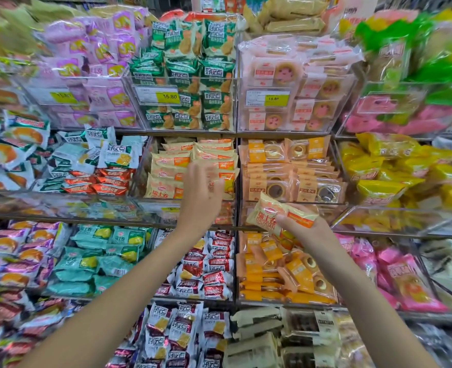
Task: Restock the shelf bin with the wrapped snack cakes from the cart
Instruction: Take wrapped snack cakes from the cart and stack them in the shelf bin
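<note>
Right of centre, the right hand (303,229) grips a crinkly cream cake pack (282,215), fingers hidden beneath it. At centre, the left hand (202,191), blurred with fingers apart and empty, reaches toward the clear bin (142,166) of matching glossy packs, hiding several.

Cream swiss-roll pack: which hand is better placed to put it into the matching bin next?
Probably the right hand. It already grips the cream swiss-roll pack, just right of and below the clear bin stacked with matching packs. The left hand is up at that bin with fingers extended and seems to hold nothing.
</note>
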